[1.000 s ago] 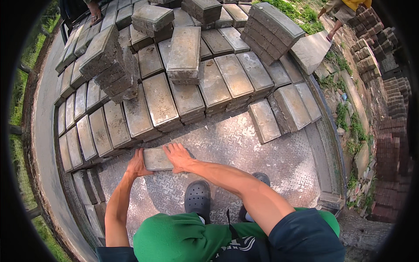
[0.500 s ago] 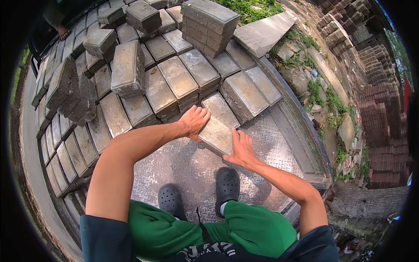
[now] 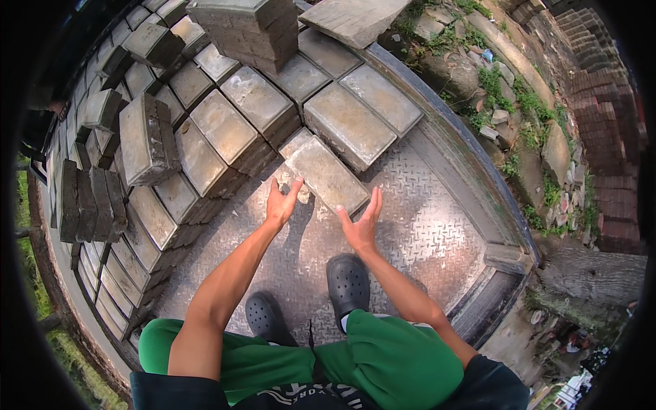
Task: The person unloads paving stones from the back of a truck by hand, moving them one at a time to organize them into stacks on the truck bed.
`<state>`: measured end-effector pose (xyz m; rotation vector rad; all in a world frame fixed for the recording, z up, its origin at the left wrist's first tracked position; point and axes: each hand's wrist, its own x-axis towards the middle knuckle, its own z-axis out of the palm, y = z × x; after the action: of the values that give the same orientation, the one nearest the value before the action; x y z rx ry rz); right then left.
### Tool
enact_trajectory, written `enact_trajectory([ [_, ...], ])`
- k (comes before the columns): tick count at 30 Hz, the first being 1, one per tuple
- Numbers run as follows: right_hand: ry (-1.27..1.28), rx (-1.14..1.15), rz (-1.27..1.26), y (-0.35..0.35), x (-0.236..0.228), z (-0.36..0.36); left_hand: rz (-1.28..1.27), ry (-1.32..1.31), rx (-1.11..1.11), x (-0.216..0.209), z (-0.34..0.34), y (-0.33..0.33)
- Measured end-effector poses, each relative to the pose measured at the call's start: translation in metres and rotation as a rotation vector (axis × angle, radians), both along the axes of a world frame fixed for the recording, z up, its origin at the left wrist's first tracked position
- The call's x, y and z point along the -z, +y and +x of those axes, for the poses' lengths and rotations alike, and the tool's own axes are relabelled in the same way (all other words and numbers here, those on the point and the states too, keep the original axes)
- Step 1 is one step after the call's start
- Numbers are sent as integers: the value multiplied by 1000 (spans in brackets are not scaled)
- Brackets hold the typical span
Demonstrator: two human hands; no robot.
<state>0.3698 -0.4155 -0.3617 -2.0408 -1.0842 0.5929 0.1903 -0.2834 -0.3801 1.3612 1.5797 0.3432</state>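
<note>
A grey rectangular concrete paver (image 3: 328,174) lies at a slant, its far end over another paver (image 3: 296,142) at the edge of the stack. My left hand (image 3: 281,203) is open beside its left long side, thumb and fingers apart. At the near end my right hand (image 3: 361,224) is open too, its thumb and fingers spread around the corner; whether the fingertips touch the paver I cannot tell. A pale patch of broken crumbs (image 3: 295,186) shows behind my left fingers.
Stacked pavers (image 3: 222,126) cover the left and far side of the metal tread-plate floor (image 3: 424,212). A taller pile (image 3: 249,31) rises at the back. A raised metal edge (image 3: 471,150) bounds the right, with stones and weeds beyond. My dark clogs (image 3: 348,281) stand on the plate.
Both hands have let go of the paver and opened, drawing slightly away from it. It now rests more lengthwise toward me. My view has shifted, so the stack appears farther left.
</note>
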Motion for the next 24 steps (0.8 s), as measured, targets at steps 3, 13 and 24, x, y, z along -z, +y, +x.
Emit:
enact_trajectory([
  [3, 595, 207, -17, 4, 9, 1, -415, -353, -283, 11, 20, -6],
  [13, 1142, 387, 26, 30, 5, -25, -589, -808, -465, -1, 57, 6],
  [24, 1058, 273, -204, 58, 26, -20, -596, -953, -540, -10, 70, 27],
])
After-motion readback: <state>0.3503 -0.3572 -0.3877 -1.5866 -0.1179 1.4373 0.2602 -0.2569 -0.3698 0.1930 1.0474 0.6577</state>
